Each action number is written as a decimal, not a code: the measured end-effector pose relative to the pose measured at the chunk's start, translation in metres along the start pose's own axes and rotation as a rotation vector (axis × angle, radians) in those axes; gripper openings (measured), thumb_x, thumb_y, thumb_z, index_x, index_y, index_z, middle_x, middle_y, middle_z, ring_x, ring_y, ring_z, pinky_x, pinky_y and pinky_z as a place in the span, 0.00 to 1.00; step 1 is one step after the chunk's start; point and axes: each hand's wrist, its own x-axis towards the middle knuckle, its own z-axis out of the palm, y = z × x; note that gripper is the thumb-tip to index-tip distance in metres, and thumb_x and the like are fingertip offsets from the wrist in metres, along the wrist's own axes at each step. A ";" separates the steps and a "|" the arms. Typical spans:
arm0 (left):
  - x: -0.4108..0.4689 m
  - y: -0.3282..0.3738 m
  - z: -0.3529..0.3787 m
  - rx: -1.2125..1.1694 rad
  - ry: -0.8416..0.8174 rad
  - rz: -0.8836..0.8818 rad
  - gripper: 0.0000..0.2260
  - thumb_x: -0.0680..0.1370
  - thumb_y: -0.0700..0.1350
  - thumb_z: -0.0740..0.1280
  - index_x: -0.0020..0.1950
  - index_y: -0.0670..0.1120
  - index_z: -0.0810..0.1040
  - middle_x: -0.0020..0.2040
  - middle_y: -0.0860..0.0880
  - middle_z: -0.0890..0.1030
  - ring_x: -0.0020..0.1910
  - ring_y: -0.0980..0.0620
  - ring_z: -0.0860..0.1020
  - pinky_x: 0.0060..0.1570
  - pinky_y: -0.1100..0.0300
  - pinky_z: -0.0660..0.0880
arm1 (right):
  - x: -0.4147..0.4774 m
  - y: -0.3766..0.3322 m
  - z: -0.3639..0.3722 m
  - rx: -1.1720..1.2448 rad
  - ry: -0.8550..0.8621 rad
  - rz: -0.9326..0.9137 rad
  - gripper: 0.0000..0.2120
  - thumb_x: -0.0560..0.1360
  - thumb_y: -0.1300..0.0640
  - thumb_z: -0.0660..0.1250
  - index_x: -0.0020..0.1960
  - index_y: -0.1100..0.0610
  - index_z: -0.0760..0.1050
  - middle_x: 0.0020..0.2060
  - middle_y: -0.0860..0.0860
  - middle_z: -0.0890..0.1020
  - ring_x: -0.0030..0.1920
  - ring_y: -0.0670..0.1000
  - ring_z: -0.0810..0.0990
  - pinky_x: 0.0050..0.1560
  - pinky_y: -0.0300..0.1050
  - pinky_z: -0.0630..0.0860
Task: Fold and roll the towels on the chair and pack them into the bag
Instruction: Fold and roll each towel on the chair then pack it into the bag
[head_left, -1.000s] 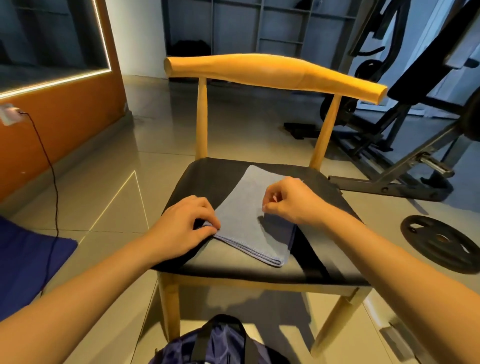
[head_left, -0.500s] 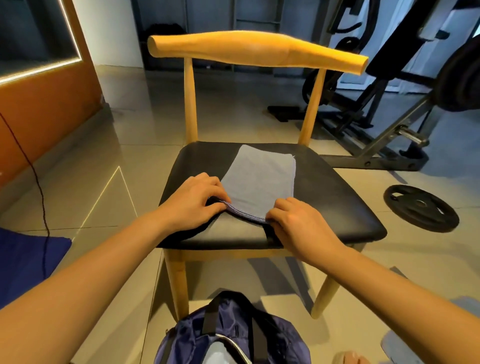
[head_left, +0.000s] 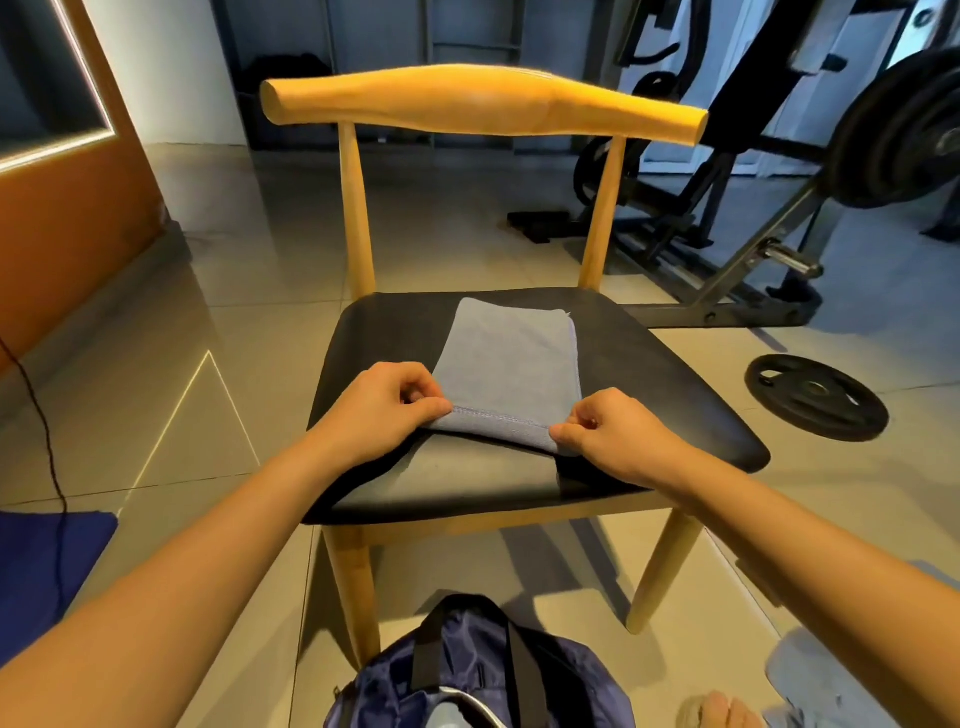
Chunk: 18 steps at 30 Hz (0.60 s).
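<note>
A folded grey-blue towel (head_left: 511, 358) lies lengthwise on the black seat of a wooden chair (head_left: 675, 384). Its near stitched edge is lifted and turned over a little. My left hand (head_left: 384, 405) pinches the near left corner of that edge. My right hand (head_left: 608, 431) pinches the near right corner. A dark blue bag (head_left: 467, 675) with black straps stands open on the floor just in front of the chair, at the bottom of the view; something pale shows inside its mouth.
Gym equipment with weight plates (head_left: 898, 130) fills the right background, and a loose plate (head_left: 815, 397) lies on the floor right of the chair. A blue mat (head_left: 41, 561) and a cable are at the left. Another grey cloth (head_left: 821, 675) lies at the bottom right.
The towel was turned from a diagonal to a straight lengthwise lie. Both hands moved to its near edge, took the two corners, and now lift that edge.
</note>
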 end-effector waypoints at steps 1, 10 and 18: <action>0.001 -0.001 0.000 0.002 0.025 -0.004 0.03 0.78 0.51 0.72 0.46 0.53 0.82 0.40 0.55 0.81 0.39 0.57 0.78 0.40 0.67 0.70 | 0.001 0.000 0.001 -0.015 0.026 0.005 0.17 0.79 0.48 0.69 0.37 0.59 0.78 0.31 0.51 0.78 0.34 0.50 0.75 0.37 0.46 0.72; -0.009 -0.021 -0.004 0.218 0.056 0.310 0.08 0.81 0.42 0.66 0.53 0.53 0.84 0.48 0.59 0.78 0.50 0.59 0.77 0.51 0.64 0.75 | -0.007 0.016 0.016 -0.586 0.387 -0.623 0.03 0.73 0.60 0.73 0.41 0.55 0.81 0.40 0.52 0.77 0.38 0.55 0.73 0.36 0.52 0.73; -0.005 -0.020 -0.004 0.357 0.005 0.317 0.14 0.81 0.58 0.62 0.58 0.53 0.82 0.51 0.59 0.75 0.50 0.58 0.72 0.52 0.58 0.72 | -0.008 0.021 0.015 -0.569 0.311 -0.568 0.01 0.79 0.57 0.68 0.49 0.53 0.78 0.45 0.51 0.77 0.42 0.54 0.73 0.42 0.51 0.74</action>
